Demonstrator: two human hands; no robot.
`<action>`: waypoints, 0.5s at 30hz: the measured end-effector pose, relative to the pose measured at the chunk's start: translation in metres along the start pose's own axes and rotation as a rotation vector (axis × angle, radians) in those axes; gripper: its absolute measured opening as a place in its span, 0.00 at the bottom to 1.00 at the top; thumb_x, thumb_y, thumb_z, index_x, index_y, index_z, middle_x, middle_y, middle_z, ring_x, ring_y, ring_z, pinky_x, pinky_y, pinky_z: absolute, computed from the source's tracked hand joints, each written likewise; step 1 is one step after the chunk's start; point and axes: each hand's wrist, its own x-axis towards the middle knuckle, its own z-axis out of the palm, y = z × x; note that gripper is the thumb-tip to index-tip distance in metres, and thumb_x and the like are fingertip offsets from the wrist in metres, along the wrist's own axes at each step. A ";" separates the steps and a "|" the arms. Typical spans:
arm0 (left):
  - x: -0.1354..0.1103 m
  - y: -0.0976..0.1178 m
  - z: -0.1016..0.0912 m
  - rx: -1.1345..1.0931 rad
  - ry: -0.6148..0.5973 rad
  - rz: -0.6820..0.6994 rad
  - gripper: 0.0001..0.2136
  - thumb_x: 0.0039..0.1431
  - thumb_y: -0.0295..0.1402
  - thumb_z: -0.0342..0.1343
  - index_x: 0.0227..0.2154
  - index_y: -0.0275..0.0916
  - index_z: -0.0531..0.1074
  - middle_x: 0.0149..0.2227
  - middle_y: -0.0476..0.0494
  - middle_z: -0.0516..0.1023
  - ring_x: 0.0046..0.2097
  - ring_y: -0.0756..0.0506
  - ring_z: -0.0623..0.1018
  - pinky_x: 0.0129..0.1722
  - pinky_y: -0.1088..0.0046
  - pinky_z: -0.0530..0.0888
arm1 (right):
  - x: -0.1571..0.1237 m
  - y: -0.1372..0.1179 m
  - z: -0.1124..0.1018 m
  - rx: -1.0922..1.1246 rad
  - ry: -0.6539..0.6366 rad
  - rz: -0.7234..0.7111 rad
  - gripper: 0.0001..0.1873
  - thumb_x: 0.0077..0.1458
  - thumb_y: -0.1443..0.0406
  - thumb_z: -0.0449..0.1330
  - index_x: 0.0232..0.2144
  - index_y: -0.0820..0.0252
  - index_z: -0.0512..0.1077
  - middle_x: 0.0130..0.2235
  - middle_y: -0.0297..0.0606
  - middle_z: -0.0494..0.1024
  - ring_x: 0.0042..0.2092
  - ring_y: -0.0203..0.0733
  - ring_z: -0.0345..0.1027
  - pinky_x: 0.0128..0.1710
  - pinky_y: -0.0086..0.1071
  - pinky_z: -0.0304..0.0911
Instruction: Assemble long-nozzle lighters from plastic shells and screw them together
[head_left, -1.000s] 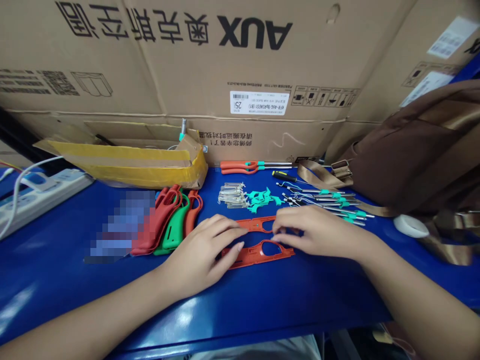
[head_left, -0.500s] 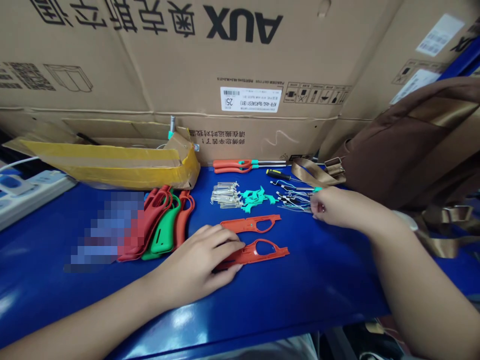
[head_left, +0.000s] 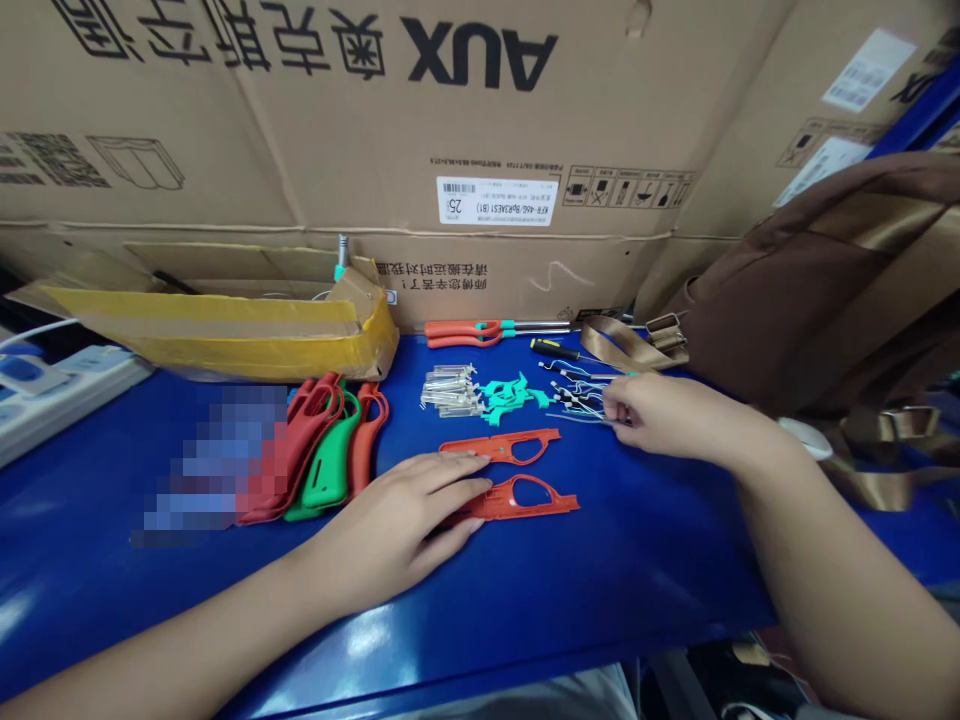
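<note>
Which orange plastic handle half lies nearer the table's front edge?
The orange plastic handle half beside the left thumb; its twin lies farther back, nearer the turquoise plastic parts.

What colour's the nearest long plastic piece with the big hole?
The long, looped plastic piece is orange-red; the head view shows it best.

Left hand [head_left: 409,510] hides one end of lower orange shell [head_left: 499,503]. Right hand [head_left: 656,410] covers part of wired rods [head_left: 579,400]. Left edge crops power strip [head_left: 45,420].

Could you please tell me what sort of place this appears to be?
Probably a small assembly workbench: the blue table bears two orange handle halves, a small pile of turquoise plastic parts and a screwdriver.
</note>
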 end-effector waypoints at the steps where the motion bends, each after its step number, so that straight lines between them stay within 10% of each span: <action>1: 0.000 0.000 0.000 0.006 -0.007 -0.006 0.15 0.72 0.36 0.51 0.57 0.42 0.72 0.61 0.41 0.76 0.61 0.38 0.75 0.60 0.53 0.74 | -0.001 -0.002 -0.001 0.010 0.010 -0.020 0.02 0.51 0.67 0.59 0.29 0.55 0.70 0.30 0.34 0.77 0.29 0.41 0.66 0.28 0.32 0.51; 15: -0.001 -0.001 -0.007 0.083 0.016 -0.058 0.15 0.70 0.34 0.51 0.55 0.40 0.74 0.58 0.39 0.78 0.57 0.37 0.78 0.58 0.51 0.76 | -0.010 -0.034 -0.005 0.208 0.124 -0.348 0.01 0.57 0.67 0.57 0.34 0.55 0.67 0.30 0.30 0.73 0.30 0.37 0.64 0.30 0.31 0.52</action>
